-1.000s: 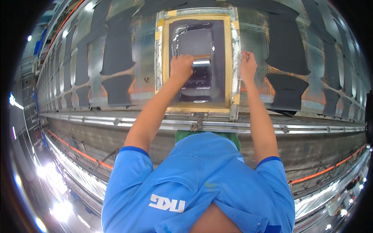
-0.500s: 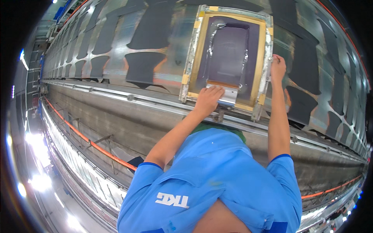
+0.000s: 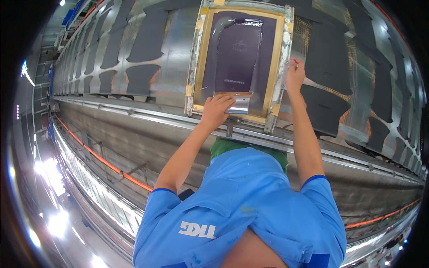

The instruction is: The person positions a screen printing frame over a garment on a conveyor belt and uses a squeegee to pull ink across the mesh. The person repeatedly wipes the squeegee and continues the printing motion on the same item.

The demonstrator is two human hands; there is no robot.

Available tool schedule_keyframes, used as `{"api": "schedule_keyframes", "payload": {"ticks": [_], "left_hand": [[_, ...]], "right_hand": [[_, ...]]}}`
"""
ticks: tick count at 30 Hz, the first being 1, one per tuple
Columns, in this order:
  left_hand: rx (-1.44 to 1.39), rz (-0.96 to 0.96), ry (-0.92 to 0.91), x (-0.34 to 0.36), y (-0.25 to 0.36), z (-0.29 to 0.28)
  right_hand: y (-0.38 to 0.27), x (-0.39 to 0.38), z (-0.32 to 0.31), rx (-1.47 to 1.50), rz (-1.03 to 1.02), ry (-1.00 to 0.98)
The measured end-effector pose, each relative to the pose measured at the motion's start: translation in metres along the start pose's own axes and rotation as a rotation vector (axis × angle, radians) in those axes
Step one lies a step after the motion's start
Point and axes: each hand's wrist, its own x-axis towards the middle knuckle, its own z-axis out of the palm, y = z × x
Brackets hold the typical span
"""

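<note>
A screen printing frame [image 3: 288, 27] with worn, taped rails lies flat on the long table. Its purple mesh [image 3: 208, 62], bordered in yellow, has a glossy ink outline and a faint light design near the middle. My left hand [image 3: 216, 111] is closed on a squeegee [image 3: 240, 105], a wide metal-faced blade resting across the near end of the mesh. At the frame's right rail, my right hand [image 3: 295, 77] is closed with bent fingers at the edge; the fingertips are partly hidden.
Dark cut panels [image 3: 321, 58] lie in rows on the shiny table at both sides of the frame. A metal rail [image 3: 178, 119] runs along the table's near edge, in front of my body. Behind me on the left stretches an orange bar [image 3: 107, 166].
The frame, squeegee and both hands sit further left in the picture. A printed design now shows through the mesh, and the panels to the right of the frame are more exposed.
</note>
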Motion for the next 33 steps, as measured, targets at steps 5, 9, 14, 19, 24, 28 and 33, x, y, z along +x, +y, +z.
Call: {"api": "schedule_keyframes", "payload": {"ticks": [5, 9, 14, 19, 24, 28, 33], "left_hand": [[0.002, -0.026, 0.076, -0.027, -0.046, -0.016], [-0.061, -0.078, 0.156, -0.046, -0.057, -0.02], [0.023, 0.053, 0.035, -0.061, -0.069, -0.012], [0.084, 0.068, 0.009, -0.047, -0.078, 0.001], [0.136, 0.088, 0.104, 0.063, -0.11, -0.002], [0.126, 0.036, 0.088, 0.175, -0.155, -0.021], [0.074, 0.036, -0.039, 0.286, -0.172, -0.047]], "right_hand": [[-0.029, -0.034, 0.047, 0.02, 0.019, -0.023], [-0.03, -0.038, 0.058, -0.048, 0.066, -0.033], [0.004, -0.022, 0.071, -0.094, -0.024, 0.056], [-0.014, -0.025, 0.069, -0.123, 0.062, -0.001], [-0.012, -0.026, 0.067, -0.12, 0.04, 0.029], [-0.027, -0.031, 0.067, -0.108, 0.114, -0.006], [-0.024, -0.032, 0.063, -0.11, 0.123, 0.016]]}}
